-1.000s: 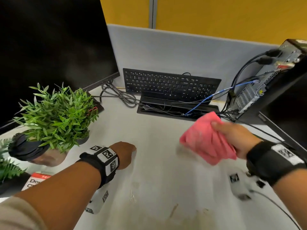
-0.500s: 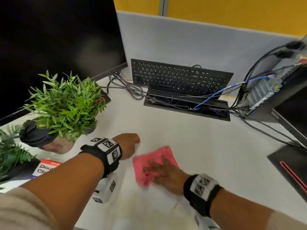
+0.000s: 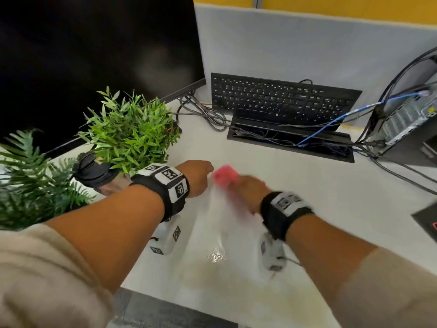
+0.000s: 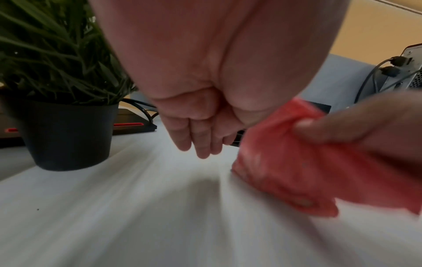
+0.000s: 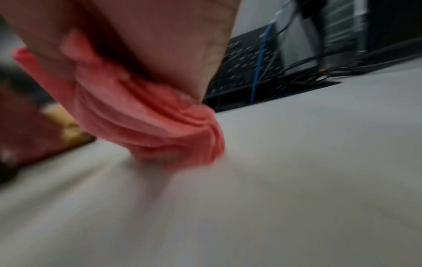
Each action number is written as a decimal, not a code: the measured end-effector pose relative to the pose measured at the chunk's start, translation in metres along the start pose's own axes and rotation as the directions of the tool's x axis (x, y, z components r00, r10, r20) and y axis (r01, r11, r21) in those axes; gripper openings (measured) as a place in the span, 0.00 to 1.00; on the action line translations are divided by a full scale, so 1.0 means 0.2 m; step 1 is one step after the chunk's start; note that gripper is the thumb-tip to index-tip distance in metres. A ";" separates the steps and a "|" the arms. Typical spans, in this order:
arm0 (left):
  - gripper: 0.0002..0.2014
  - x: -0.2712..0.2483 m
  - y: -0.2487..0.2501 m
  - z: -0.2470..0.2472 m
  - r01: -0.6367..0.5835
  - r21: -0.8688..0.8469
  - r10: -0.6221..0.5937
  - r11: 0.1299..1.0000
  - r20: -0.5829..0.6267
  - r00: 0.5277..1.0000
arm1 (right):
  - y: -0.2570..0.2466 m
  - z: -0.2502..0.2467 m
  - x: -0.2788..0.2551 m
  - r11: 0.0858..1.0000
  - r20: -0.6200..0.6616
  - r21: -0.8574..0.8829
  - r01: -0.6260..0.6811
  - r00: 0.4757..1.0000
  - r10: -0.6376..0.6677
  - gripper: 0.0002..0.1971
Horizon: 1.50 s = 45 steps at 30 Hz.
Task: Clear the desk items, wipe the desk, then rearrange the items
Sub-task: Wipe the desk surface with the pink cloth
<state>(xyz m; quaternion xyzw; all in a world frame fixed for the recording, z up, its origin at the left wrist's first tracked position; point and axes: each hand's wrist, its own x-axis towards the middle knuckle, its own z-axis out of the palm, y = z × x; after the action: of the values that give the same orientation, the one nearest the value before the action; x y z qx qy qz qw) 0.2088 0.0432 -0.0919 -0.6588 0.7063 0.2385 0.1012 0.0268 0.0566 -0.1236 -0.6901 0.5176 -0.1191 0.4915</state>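
Note:
My right hand grips a bunched pink cloth and presses it on the white desk, blurred by motion. In the left wrist view its thumb pinches the cloth. The right wrist view shows the cloth folded under the palm, touching the desk. My left hand hovers just left of the cloth with fingers loosely curled and holding nothing. A wet streak shines on the desk below the cloth.
A green plant in a dark pot stands left of my left hand, with a fern beside it. Behind are a monitor, a keyboard leaning on the partition, a cable tray and a PC tower.
My right hand brought the cloth from the right down onto the desk, then swept it left and forward until it lies beside my left hand. The left hand stayed put.

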 end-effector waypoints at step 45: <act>0.26 -0.33 -0.12 0.09 -0.043 0.049 0.039 0.998 0.089 0.995 | -0.28 0.17 -0.19 1.000 0.258 -0.020 0.013 0.966 -0.008 0.10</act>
<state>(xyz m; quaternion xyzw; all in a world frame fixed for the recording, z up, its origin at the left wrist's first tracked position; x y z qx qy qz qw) 0.2361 0.1092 -0.0813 -0.6302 0.7203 0.2514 0.1440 0.0662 0.1073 -0.0831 -0.7076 0.4469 -0.0255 0.5467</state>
